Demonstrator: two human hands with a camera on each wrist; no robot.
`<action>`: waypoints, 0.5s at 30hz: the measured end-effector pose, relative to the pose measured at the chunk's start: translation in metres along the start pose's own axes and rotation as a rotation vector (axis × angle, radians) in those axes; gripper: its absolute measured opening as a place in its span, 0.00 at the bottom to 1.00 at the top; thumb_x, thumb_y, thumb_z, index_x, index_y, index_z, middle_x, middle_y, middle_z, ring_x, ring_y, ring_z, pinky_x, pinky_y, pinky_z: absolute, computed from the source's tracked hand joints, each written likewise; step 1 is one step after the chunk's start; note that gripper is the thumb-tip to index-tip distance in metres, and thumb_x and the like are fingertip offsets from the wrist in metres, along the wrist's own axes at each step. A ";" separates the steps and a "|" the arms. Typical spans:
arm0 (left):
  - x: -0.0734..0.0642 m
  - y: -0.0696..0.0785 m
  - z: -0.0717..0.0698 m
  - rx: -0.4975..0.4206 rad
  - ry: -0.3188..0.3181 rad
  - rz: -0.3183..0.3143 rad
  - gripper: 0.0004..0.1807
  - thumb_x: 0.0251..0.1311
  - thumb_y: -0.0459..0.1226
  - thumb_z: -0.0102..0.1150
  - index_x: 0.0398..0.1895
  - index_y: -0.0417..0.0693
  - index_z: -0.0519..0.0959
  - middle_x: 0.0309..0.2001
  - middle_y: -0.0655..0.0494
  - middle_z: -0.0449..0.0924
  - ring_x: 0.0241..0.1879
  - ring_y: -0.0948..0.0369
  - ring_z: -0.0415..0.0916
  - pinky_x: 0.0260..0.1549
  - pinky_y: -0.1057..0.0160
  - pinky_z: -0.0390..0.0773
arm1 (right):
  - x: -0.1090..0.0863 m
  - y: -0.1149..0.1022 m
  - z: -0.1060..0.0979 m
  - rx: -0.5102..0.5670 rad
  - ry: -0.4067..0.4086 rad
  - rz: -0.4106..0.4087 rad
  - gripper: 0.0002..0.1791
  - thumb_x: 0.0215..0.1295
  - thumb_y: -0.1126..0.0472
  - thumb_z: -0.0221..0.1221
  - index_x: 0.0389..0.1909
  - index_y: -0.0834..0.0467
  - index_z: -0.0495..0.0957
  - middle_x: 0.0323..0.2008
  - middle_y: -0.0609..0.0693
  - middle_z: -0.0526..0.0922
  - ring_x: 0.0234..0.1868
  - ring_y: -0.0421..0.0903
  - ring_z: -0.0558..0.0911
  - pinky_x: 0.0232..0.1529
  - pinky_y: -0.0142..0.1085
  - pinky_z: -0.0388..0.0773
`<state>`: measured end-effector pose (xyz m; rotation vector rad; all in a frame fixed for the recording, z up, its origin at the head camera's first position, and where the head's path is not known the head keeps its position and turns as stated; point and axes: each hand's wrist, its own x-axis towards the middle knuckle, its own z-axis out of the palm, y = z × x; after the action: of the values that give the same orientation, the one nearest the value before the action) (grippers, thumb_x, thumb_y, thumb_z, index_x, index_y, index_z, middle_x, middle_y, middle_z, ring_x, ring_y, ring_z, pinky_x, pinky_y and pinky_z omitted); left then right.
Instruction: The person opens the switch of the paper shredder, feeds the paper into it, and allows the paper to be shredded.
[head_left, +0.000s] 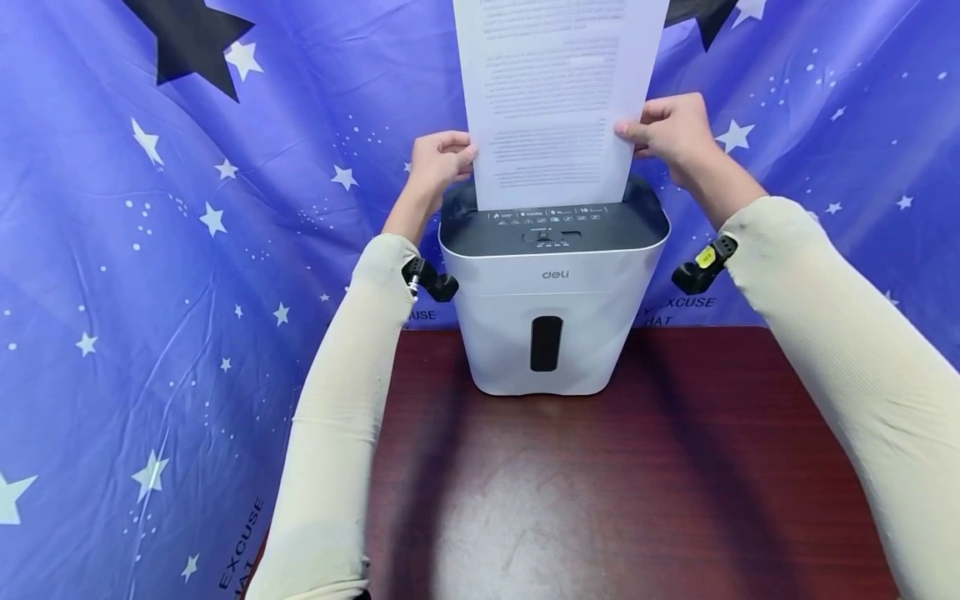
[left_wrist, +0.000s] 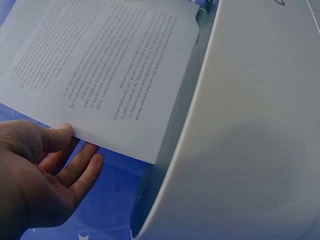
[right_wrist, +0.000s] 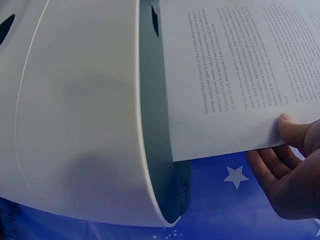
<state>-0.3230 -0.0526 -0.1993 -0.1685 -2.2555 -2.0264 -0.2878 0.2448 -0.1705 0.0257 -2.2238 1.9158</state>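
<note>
A printed sheet of paper [head_left: 551, 100] stands upright with its lower edge at the top of a white paper shredder [head_left: 498, 321] with a dark grey lid. My left hand [head_left: 441, 162] pinches the sheet's left edge, the thumb in front and the fingers behind; the left wrist view shows this hand [left_wrist: 50, 170] close up. On the opposite edge my right hand [head_left: 675, 133] pinches the paper a little higher, thumb on the printed side. In the right wrist view the fingers of that hand [right_wrist: 295, 170] are partly hidden behind the sheet.
The shredder stands at the back of a dark reddish-brown table [head_left: 600, 483]. A blue curtain [head_left: 225, 333] with white and black stars hangs behind and to the left. Small black cameras are strapped over the pale sleeves [head_left: 337, 417] at both wrists.
</note>
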 end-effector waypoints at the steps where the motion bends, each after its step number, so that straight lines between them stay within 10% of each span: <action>1: 0.000 0.000 0.000 0.003 -0.001 -0.008 0.13 0.69 0.31 0.61 0.54 0.39 0.83 0.46 0.48 0.87 0.39 0.59 0.83 0.56 0.58 0.83 | 0.000 0.001 0.000 -0.019 -0.005 0.009 0.09 0.63 0.69 0.68 0.26 0.52 0.88 0.20 0.37 0.85 0.22 0.36 0.85 0.25 0.24 0.83; 15: -0.001 -0.009 0.003 0.019 -0.018 -0.040 0.15 0.67 0.30 0.63 0.56 0.37 0.83 0.53 0.43 0.86 0.48 0.54 0.86 0.56 0.60 0.84 | 0.004 0.012 0.000 -0.087 -0.001 0.044 0.12 0.61 0.68 0.69 0.22 0.50 0.85 0.18 0.36 0.84 0.24 0.35 0.83 0.25 0.24 0.80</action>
<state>-0.3236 -0.0505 -0.2083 -0.1417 -2.3069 -2.0300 -0.2935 0.2476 -0.1819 -0.0362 -2.3251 1.8388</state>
